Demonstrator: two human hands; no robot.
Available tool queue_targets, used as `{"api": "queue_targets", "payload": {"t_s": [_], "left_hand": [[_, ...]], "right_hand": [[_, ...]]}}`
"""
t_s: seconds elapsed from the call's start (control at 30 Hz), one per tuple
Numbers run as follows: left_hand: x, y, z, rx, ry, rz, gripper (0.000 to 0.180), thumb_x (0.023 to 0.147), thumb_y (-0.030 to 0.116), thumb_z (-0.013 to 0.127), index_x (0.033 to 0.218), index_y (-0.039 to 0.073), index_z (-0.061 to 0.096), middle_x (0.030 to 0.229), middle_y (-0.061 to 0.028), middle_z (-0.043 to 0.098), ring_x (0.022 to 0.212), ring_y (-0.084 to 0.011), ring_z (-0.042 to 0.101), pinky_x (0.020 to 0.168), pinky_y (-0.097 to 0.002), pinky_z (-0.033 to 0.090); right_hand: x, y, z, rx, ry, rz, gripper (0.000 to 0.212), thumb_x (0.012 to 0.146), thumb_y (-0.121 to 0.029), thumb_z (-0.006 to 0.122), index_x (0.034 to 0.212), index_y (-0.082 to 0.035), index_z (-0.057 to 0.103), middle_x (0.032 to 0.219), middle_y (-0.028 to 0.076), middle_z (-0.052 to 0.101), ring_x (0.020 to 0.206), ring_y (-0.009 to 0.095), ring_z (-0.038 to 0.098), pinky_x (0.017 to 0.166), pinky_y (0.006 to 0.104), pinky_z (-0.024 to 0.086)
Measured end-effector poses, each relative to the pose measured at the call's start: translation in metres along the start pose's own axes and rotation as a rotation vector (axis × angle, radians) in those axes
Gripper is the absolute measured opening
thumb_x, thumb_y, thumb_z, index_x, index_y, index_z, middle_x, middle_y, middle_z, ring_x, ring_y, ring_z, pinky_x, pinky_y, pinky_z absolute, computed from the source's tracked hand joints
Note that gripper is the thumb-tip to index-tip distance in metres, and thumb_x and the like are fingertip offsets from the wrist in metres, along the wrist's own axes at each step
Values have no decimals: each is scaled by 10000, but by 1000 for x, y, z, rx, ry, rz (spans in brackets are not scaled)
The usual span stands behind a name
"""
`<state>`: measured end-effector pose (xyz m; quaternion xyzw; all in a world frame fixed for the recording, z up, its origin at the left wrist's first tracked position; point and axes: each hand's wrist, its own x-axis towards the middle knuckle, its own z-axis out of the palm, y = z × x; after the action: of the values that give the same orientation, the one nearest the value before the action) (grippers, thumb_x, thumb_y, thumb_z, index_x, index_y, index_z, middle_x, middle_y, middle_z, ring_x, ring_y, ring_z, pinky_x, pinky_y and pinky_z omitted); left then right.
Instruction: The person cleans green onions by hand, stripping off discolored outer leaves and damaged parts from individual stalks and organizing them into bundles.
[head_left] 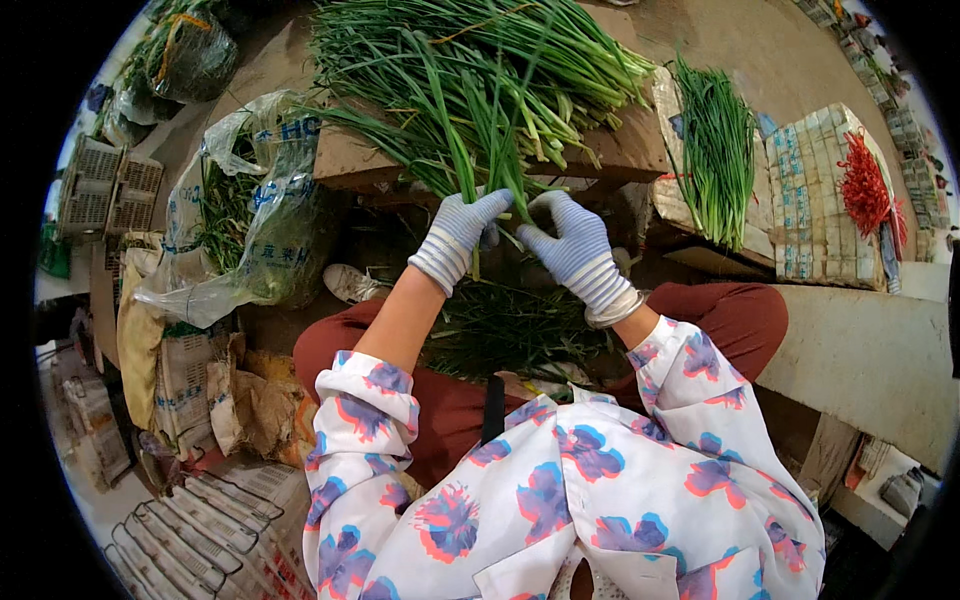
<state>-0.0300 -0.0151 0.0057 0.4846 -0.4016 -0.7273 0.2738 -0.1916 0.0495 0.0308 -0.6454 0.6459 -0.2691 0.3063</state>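
Observation:
A large pile of garlic chives (540,90), long flat green leaves with paler stem ends, lies on a raised board (345,165) in front of me. Both my hands wear blue-and-white striped gloves. My left hand (462,232) is closed around a few garlic chives (455,160) just off the board's near edge, leaves pointing away and stem ends hanging below. Close beside it, my right hand (575,245) pinches a leaf from the same few between thumb and fingers. Loose green leaves (515,325) lie heaped below my hands, between my knees.
At the left stands a clear plastic bag (285,225) of greens, with crates (105,190) beyond it. A neat bunch of garlic chives (715,150) rests on the right, near a taped white box (825,195) carrying red ties (862,185). A pale bench (870,350) sits right of my knee.

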Motion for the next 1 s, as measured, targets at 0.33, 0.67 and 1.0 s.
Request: {"api": "queue_targets", "payload": {"t_s": [0.33, 0.67, 1.0], "left_hand": [[2, -25, 14, -173, 51, -48, 197, 828, 221, 609, 905, 42, 634, 674, 5, 581, 501, -70, 477, 434, -208, 375], [-6, -21, 8, -602, -12, -125, 223, 880, 236, 522, 1019, 64, 551, 663, 13, 492, 625, -157, 529, 666, -327, 504], [-142, 1, -40, -519, -154, 33, 112, 884, 180, 488, 899, 72, 512, 484, 74, 336, 365, -45, 330, 365, -219, 286]], "right_hand": [[-4, 48, 43, 1050, 71, 358, 219, 806, -112, 617, 983, 6, 564, 826, 62, 619, 714, 125, 584, 673, 267, 491], [-89, 95, 12, 74, -622, -18, 119, 807, -163, 566, 853, -72, 628, 838, 43, 642, 749, 200, 614, 657, 357, 487], [-4, 9, -52, -388, 349, -427, 322, 760, -365, 602, 936, -98, 564, 839, 78, 584, 767, 267, 579, 626, 375, 444]]}}
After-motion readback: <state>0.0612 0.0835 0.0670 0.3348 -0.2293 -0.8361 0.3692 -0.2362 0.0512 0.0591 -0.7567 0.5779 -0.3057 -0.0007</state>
